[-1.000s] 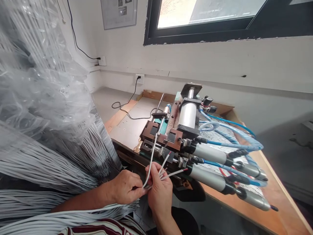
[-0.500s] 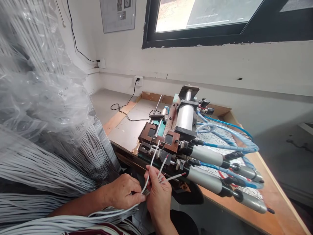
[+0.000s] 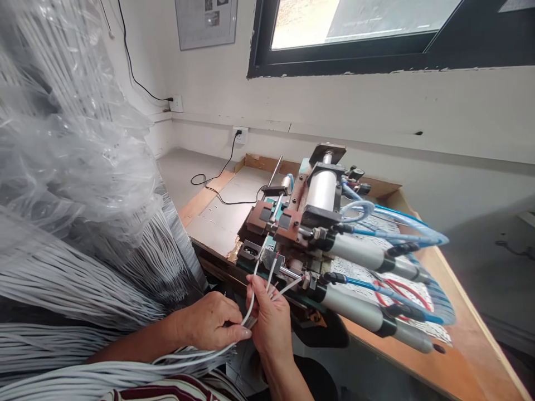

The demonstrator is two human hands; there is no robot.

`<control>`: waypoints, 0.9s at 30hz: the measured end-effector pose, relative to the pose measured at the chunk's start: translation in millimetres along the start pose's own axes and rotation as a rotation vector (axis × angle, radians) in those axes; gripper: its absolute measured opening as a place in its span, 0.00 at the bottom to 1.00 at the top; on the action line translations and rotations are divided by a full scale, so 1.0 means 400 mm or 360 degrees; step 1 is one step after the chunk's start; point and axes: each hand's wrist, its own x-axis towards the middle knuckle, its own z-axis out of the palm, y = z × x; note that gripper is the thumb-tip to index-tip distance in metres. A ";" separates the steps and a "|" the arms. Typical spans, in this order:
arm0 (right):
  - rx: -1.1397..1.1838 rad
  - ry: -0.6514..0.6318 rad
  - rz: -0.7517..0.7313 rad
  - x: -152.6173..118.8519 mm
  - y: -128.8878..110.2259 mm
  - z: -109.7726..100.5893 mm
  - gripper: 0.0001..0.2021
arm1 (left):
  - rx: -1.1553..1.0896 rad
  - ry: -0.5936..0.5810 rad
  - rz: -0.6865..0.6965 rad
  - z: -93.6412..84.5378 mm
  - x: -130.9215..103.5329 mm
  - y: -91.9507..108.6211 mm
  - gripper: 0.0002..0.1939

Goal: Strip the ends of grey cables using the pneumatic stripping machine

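My left hand [image 3: 217, 323] pinches a thin grey cable [image 3: 249, 307] between thumb and fingers. Just to its right, my right hand [image 3: 270, 317] is closed around the same cable and several others, whose ends fan out above the fingers. Red inner wire shows at the tips of two of these. The pinched cable runs up into the front of a pneumatic machine, between its dark lower clamp blocks [image 3: 273, 260] and up to the brown upper blocks [image 3: 285, 225]. Its far tip is hidden there.
Bundles of grey cable [image 3: 50, 267] in clear plastic hang on my left. Silver air cylinders [image 3: 355, 306] and blue hoses [image 3: 401, 240] stick out on the machine's right. A black socket [image 3: 251, 250] sits at its front left. A black power cord [image 3: 221, 199] crosses the bench.
The machine's upper and lower blocks have closed in on the cable from the right, their rods now further out. Both hands keep their grip. The view has shifted slightly.
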 end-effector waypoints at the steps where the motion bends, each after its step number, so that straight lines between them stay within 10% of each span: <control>1: -0.0007 -0.0023 -0.0018 0.002 0.001 -0.004 0.16 | -0.0048 -0.0013 -0.0027 -0.004 0.000 -0.003 0.18; 8: -0.0176 -0.0308 0.0003 -0.024 0.031 -0.051 0.14 | -0.1011 0.0645 -0.0646 -0.035 0.019 -0.028 0.20; 13: -0.0332 -0.0517 0.0192 -0.078 0.089 -0.095 0.12 | -0.1652 0.0909 -0.0618 -0.048 0.025 -0.026 0.18; 21: -0.0476 -0.0684 0.0210 -0.110 0.091 -0.108 0.13 | -0.1735 0.1087 -0.0711 -0.052 0.027 -0.012 0.11; 27: -0.0342 -0.0415 0.0086 -0.090 0.071 -0.105 0.13 | -0.1851 0.1499 -0.0709 -0.070 0.045 -0.034 0.10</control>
